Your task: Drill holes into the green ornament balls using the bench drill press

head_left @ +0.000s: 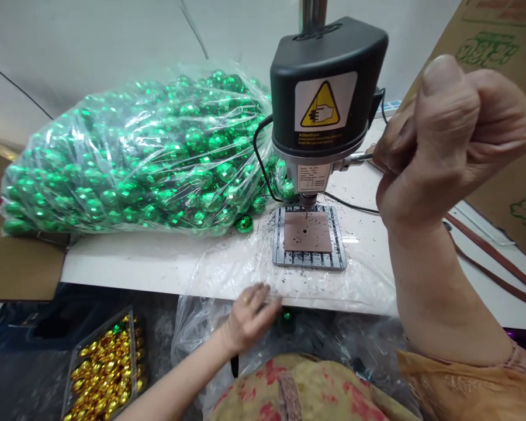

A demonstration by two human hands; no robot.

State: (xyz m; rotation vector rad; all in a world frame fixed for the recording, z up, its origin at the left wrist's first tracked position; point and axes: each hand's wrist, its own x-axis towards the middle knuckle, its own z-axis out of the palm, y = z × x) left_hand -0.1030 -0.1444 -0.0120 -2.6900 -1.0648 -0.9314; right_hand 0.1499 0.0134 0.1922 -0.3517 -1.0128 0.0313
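My right hand (447, 134) is closed round the feed lever (359, 158) of a small black bench drill press (328, 76). Below the chuck, a thin drill bit (307, 214) points down at a square brown board (296, 240) with a dark hole in it. The board lies on the slotted metal base (338, 257), scattered with dark shavings. My left hand (252, 316) is over the table's front edge, slightly blurred, fingers stretched out and nothing seen in them. Just right of it, a green faceted ball (287, 316) shows below the edge, against clear plastic sheeting (197, 327).
A large clear bag of shiny green balls (158, 158) fills the table's left; one loose ball (244, 223) lies beside it. Cardboard boxes (499, 164) stand at right, near brown straps (491, 257). A clear bin of gold balls (103, 368) sits low at left.
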